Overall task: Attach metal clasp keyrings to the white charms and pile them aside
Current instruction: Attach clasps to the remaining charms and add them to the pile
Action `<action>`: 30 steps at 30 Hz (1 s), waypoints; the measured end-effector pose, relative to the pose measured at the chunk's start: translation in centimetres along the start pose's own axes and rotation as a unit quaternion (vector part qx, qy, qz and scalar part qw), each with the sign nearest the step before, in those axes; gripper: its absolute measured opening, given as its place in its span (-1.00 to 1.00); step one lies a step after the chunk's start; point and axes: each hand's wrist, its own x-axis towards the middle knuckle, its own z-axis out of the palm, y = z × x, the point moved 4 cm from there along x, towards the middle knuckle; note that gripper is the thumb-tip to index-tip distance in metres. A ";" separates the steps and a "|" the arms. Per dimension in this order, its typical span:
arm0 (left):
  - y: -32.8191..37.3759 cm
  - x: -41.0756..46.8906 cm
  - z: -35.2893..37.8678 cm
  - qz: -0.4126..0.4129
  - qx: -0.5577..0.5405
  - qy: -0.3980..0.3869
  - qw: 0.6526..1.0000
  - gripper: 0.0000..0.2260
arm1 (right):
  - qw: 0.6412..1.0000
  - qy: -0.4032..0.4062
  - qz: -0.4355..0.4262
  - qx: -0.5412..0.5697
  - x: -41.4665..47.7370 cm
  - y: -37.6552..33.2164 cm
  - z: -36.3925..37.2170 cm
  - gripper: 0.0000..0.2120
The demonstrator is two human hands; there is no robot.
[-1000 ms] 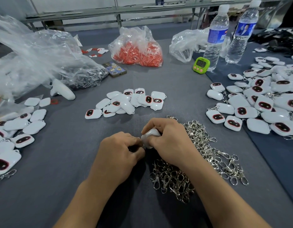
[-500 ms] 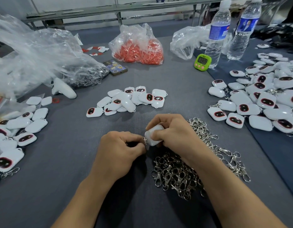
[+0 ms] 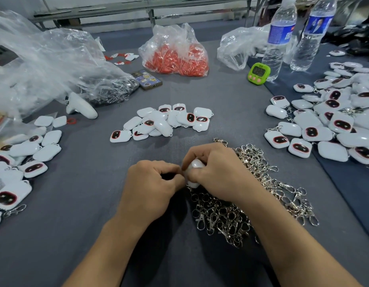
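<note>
Head view: both hands meet low over the grey surface (image 3: 75, 214), at the left edge of the keyring heap (image 3: 241, 204). There the right hand (image 3: 218, 175) grips a white charm (image 3: 195, 168), long axis running near-to-far, plain side up. With curled fingers the left hand (image 3: 150, 187) pinches its left edge.

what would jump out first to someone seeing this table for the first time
Centre front, the right hand grips a white charm while the left hand meets its edge, right beside a glinting heap of metal clasp keyrings. A big pile of charms spreads along the right edge, and a bag of red pieces stands out at the back.
</note>
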 end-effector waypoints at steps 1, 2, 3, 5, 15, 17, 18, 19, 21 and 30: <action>0.0 0.0 0.0 -0.001 0.002 0.002 1.000 -0.85 | 1.000 0.007 -0.006 -0.010 0.0 -0.1 0.2 -0.83; 0.0 0.0 -0.1 -0.002 0.002 0.003 1.000 -0.84 | 1.000 0.016 -0.004 -0.004 -0.1 -0.1 0.3 -0.83; 0.1 -0.1 -0.1 -0.001 0.004 0.005 1.000 -0.83 | 1.000 0.027 0.005 0.015 -0.1 0.0 0.3 -0.84; 0.2 -0.2 -0.4 0.005 0.011 0.014 1.000 -0.83 | 0.995 0.061 0.036 0.063 -0.1 0.5 0.1 -0.84; 0.8 -0.9 0.1 0.051 0.068 -0.125 0.988 -0.81 | 0.980 0.120 0.080 0.136 0.2 1.7 -0.6 -0.76; 0.9 -0.9 0.3 0.067 0.060 -0.097 0.991 -0.85 | 0.982 0.118 0.077 0.128 0.0 1.6 -0.5 -0.77; 1.0 -1.0 0.4 0.080 0.066 -0.085 0.991 -0.88 | 0.982 0.119 0.075 0.127 0.0 1.6 -0.5 -0.77; 1.1 -1.0 0.6 0.096 0.079 -0.077 0.989 -0.92 | 0.981 0.122 0.075 0.128 -0.1 1.6 -0.6 -0.77; 1.2 -1.2 1.0 0.125 0.108 -0.059 0.985 -0.92 | 0.979 0.128 0.078 0.137 -0.2 1.6 -0.7 -0.77; -1.4 -0.1 -0.2 -0.052 -0.139 0.063 0.987 -0.92 | 0.989 0.077 0.049 0.117 -0.9 0.5 -0.1 -0.81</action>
